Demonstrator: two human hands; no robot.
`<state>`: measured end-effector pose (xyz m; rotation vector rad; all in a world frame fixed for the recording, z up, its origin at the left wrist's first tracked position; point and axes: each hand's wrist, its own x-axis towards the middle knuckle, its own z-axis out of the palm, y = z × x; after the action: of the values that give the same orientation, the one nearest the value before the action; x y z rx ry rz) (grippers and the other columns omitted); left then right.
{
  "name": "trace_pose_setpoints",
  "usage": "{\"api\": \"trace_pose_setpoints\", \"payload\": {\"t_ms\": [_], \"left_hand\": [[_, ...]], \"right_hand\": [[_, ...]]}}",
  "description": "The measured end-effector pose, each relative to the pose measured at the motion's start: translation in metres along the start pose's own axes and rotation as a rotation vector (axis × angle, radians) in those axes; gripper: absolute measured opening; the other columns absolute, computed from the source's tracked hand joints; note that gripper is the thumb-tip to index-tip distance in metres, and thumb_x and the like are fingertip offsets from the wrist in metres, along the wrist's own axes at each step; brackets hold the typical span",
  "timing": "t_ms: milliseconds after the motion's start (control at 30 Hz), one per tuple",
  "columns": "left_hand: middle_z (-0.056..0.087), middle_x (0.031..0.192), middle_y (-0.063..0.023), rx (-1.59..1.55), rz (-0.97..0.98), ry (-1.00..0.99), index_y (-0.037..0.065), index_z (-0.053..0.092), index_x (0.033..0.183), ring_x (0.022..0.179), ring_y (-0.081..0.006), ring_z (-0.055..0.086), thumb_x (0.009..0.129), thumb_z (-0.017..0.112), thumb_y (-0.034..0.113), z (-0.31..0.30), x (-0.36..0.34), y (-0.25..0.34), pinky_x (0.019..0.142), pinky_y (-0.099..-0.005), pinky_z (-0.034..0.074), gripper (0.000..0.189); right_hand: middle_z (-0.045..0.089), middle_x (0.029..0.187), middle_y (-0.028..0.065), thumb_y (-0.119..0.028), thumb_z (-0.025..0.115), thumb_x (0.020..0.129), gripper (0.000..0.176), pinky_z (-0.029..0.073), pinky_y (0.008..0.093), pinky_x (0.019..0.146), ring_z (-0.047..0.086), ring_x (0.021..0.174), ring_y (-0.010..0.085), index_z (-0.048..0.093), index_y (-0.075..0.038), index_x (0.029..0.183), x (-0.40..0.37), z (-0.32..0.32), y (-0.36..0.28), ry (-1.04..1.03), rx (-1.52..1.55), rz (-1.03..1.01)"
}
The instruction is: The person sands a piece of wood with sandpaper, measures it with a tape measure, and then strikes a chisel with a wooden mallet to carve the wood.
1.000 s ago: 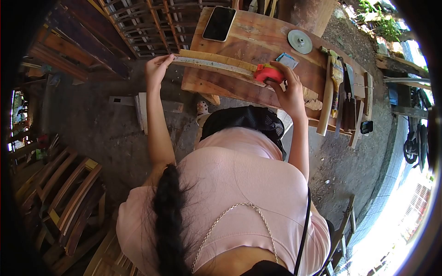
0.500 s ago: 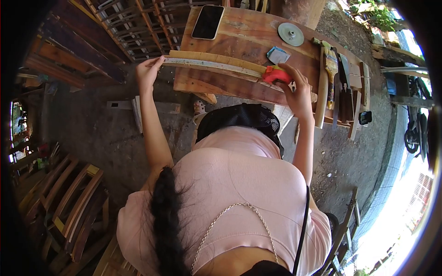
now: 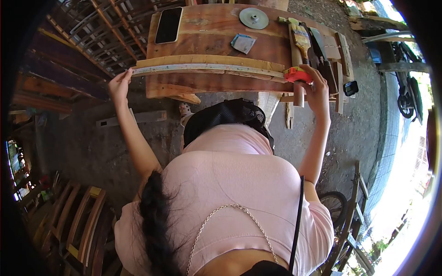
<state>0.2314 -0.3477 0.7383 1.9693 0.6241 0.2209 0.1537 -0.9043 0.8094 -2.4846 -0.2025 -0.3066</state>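
Observation:
A red tape measure point(image 3: 295, 74) is gripped in my right hand point(image 3: 317, 88) near the right end of a long pale wooden strip point(image 3: 179, 59). The pulled-out blade point(image 3: 207, 66) runs along the strip's near edge across the workbench point(image 3: 202, 43). At the strip's left end, past the bench edge, my left hand point(image 3: 120, 84) pinches the blade's tip with thumb and fingers. A paintbrush point(image 3: 301, 39) lies just beyond the tape case, on the right of the bench.
On the bench sit a phone point(image 3: 169, 25), a metal disc point(image 3: 253, 18), a small packet point(image 3: 243, 43) and a saw-like blade point(image 3: 321, 46). Slatted wooden frames point(image 3: 83, 225) lean at lower left. A black tape-like object point(image 3: 351, 88) is at the bench's right edge.
My right hand has moved right with the tape measure, drawing out more blade along the strip. The view has shifted, so the bench appears further left.

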Motion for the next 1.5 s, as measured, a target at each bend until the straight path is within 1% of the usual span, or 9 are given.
{"api": "trace_pose_setpoints", "payload": {"t_ms": [100,133,167,233,367,400,800,1167,1500], "left_hand": [[0.067,0.087,-0.0012,0.006,-0.012,0.008,-0.001,0.072,0.098,0.076,-0.0073,0.058,0.082,0.076,0.025,0.001,-0.002,0.002,0.069,-0.0215,0.047,0.031],[0.067,0.087,-0.0012,-0.001,-0.017,0.001,-0.001,0.072,0.098,0.076,-0.0071,0.058,0.082,0.076,0.025,0.000,0.001,0.000,0.069,-0.0213,0.047,0.032],[0.067,0.087,-0.0012,-0.007,-0.022,-0.006,-0.002,0.072,0.098,0.076,-0.0068,0.058,0.082,0.076,0.026,-0.001,0.004,-0.002,0.069,-0.0211,0.047,0.032],[0.067,0.088,-0.0013,-0.002,-0.023,-0.019,-0.002,0.072,0.099,0.076,-0.0065,0.058,0.082,0.076,0.026,-0.002,0.006,-0.004,0.069,-0.0207,0.047,0.033],[0.068,0.088,-0.0009,0.020,-0.026,0.010,-0.001,0.072,0.099,0.074,-0.0059,0.057,0.082,0.075,0.025,-0.001,0.008,-0.006,0.068,-0.0210,0.047,0.031],[0.069,0.087,-0.0001,0.016,-0.029,0.020,0.001,0.073,0.100,0.073,-0.0052,0.057,0.083,0.075,0.024,0.000,0.009,-0.008,0.067,-0.0212,0.046,0.029],[0.068,0.088,-0.0010,-0.006,-0.025,0.029,0.000,0.073,0.098,0.073,-0.0060,0.057,0.083,0.075,0.022,0.000,0.009,-0.008,0.066,-0.0208,0.047,0.027],[0.068,0.087,-0.0006,-0.007,-0.028,0.029,-0.001,0.072,0.098,0.073,-0.0059,0.057,0.083,0.075,0.021,0.001,0.007,-0.005,0.065,-0.0206,0.047,0.027],[0.068,0.084,-0.0002,0.017,-0.012,0.029,-0.001,0.072,0.098,0.071,-0.0056,0.056,0.083,0.075,0.022,0.002,0.003,0.000,0.064,-0.0207,0.046,0.028]], "right_hand": [[0.064,0.114,0.0057,-0.006,0.069,0.075,0.044,0.042,0.0386,0.092,0.061,0.103,0.0273,0.062,-0.012,0.119,-0.007,-0.013,0.010,0.029,0.034,0.041],[0.064,0.116,0.0048,-0.009,0.069,0.077,0.043,0.041,0.0381,0.092,0.060,0.103,0.0262,0.062,-0.015,0.119,-0.010,-0.015,0.012,0.028,-0.070,0.014],[0.064,0.116,0.0048,-0.009,0.069,0.077,0.043,0.041,0.0381,0.092,0.060,0.103,0.0262,0.062,-0.015,0.119,-0.011,-0.015,0.015,0.030,-0.075,0.021],[0.064,0.116,0.0033,-0.011,0.068,0.079,0.042,0.041,0.0374,0.093,0.060,0.104,0.0251,0.062,-0.017,0.120,-0.013,-0.014,0.018,0.027,-0.134,-0.030],[0.063,0.116,0.0012,-0.011,0.067,0.079,0.043,0.040,0.0365,0.094,0.060,0.104,0.0247,0.061,-0.020,0.121,-0.014,-0.019,0.021,0.036,-0.225,-0.017],[0.063,0.116,0.0012,-0.011,0.067,0.079,0.043,0.040,0.0365,0.094,0.060,0.104,0.0247,0.061,-0.020,0.121,-0.014,-0.019,0.022,0.037,-0.226,-0.015],[0.063,0.116,0.0013,-0.009,0.067,0.079,0.044,0.040,0.0369,0.094,0.059,0.105,0.0252,0.061,-0.020,0.121,-0.008,-0.018,0.018,0.004,-0.190,-0.009],[0.063,0.117,0.0016,-0.012,0.066,0.080,0.041,0.040,0.0368,0.094,0.060,0.104,0.0258,0.062,-0.020,0.119,-0.004,-0.015,0.010,-0.034,-0.233,-0.026],[0.063,0.118,0.0030,-0.013,0.067,0.080,0.040,0.040,0.0379,0.095,0.059,0.106,0.0266,0.062,-0.019,0.119,-0.003,-0.014,0.012,-0.024,-0.177,-0.017]]}}
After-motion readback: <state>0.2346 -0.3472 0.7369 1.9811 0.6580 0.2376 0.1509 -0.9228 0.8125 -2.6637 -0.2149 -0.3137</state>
